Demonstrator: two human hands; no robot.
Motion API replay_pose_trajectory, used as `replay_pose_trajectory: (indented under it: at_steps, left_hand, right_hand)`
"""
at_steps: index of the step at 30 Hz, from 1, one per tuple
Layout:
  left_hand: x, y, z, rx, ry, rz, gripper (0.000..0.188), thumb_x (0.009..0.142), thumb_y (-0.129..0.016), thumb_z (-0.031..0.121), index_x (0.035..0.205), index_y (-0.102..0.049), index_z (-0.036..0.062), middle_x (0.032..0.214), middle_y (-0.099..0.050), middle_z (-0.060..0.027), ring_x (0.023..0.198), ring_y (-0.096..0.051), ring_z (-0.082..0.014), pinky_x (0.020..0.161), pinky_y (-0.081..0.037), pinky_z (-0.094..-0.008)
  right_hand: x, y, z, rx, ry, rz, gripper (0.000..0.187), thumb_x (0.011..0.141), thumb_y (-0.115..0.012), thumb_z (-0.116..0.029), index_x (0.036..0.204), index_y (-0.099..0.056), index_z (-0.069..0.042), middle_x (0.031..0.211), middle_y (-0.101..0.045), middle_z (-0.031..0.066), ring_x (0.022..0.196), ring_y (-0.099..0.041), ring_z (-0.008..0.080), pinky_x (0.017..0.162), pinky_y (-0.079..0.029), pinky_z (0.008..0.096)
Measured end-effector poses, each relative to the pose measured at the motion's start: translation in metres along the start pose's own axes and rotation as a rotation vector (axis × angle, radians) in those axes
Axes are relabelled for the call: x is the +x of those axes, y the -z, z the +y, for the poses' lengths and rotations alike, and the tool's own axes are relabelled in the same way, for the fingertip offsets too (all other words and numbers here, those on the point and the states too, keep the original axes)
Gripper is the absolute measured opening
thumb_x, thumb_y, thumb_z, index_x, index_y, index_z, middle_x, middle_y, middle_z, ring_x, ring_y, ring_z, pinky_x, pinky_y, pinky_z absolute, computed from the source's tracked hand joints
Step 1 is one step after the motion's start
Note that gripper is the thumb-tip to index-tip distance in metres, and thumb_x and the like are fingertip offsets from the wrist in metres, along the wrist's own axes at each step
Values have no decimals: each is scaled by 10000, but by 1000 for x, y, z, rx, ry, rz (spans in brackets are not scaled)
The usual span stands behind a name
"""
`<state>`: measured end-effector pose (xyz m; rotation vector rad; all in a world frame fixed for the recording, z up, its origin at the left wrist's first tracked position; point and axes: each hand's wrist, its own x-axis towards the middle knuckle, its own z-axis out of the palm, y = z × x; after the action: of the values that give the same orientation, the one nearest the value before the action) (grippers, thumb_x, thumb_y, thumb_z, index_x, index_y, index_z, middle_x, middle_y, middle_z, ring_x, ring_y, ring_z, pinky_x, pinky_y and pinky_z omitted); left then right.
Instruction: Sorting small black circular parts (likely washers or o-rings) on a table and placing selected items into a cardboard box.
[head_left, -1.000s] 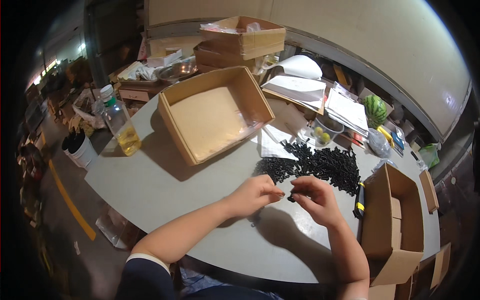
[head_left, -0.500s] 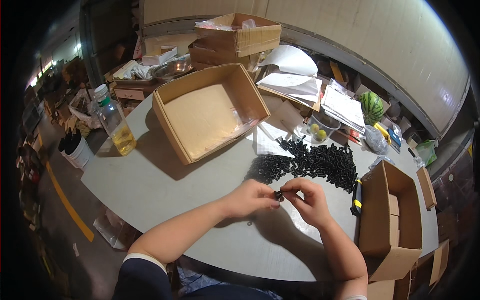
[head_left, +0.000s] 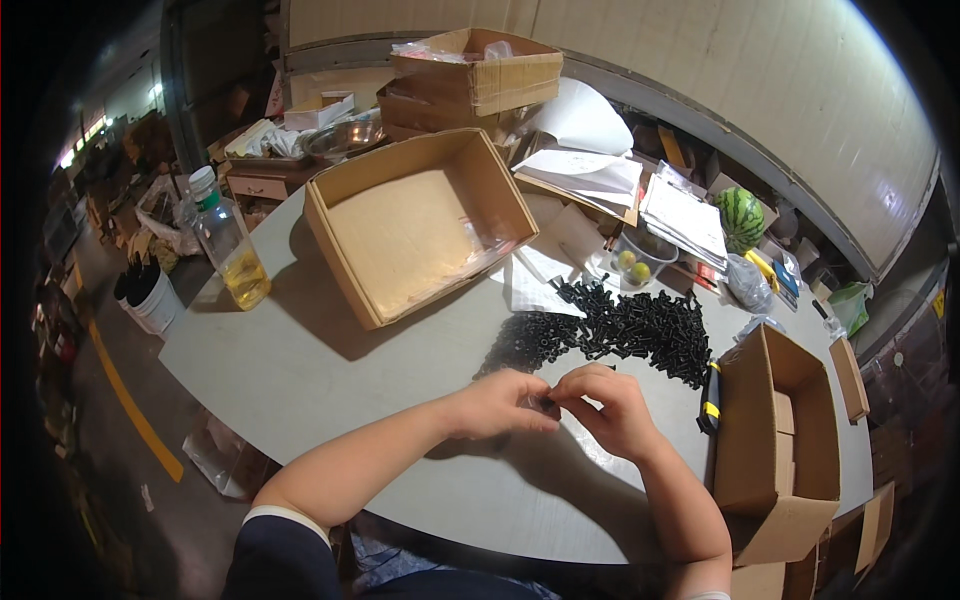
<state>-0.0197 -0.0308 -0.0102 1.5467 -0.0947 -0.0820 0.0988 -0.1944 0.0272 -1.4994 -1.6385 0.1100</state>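
Over the near middle of the table, my left hand [head_left: 497, 403] and my right hand [head_left: 612, 408] meet fingertip to fingertip. Between them is a small black screw [head_left: 544, 404], mostly covered by the fingers. Both hands are closed in a pinch on it; whether a second small part is with it I cannot tell. Just beyond the hands spreads a heap of black screws [head_left: 655, 330]. Its left end is a patch of small black nuts or rings [head_left: 535, 338], close past my left hand.
An open cardboard box [head_left: 400, 235] lies tilted at the back left, beside a bottle of yellow liquid [head_left: 243, 270]. On the right stand another open box [head_left: 765, 440] and a black-and-yellow cutter [head_left: 711, 400]. Papers [head_left: 685, 215], a plastic tub [head_left: 645, 255] and a watermelon [head_left: 741, 218] are behind.
My right hand has moved slightly left and down, and its fingers now cover more of the black screw. My left hand has stayed nearly in place, its fingers shifted a little.
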Motion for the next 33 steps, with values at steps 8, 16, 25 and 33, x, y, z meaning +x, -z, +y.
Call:
replay_pose_trajectory:
  at_steps: [8,16,25,33]
  left_hand:
    - [-6,-9,14,205,2,53,314,726,-790,190,930,-645,1,859,-659,-47,781,-592,-121,738,-478,-292]
    - [0,17,-2,65,-133,351,246,768,-758,77,734,-514,65,901,-600,-44,851,-552,-121,791,-459,-284]
    - [-3,28,11,48,-307,673,270,768,-752,67,702,-490,71,851,-585,-38,791,-545,-98,735,-462,-246]
    - [-2,35,-1,120,18,529,309,723,-786,85,682,-480,73,979,-541,-71,818,-557,-103,748,-466,-245]
  right_hand:
    - [7,-11,-17,-47,56,-77,272,729,-665,63,984,-670,-32,971,-610,94,890,-592,232,739,-495,301]
    - [0,-20,-3,38,-329,-80,410,810,-571,35,1214,-525,-15,1110,-616,144,949,-614,208,723,-501,296]
    - [-14,-59,1,-320,-16,-220,421,762,-580,-52,1182,-551,-36,1252,-531,187,1133,-528,335,923,-472,391]
    - [-20,-44,13,-537,-7,-212,232,768,-563,-74,990,-624,-51,1030,-632,82,878,-634,260,750,-532,339]
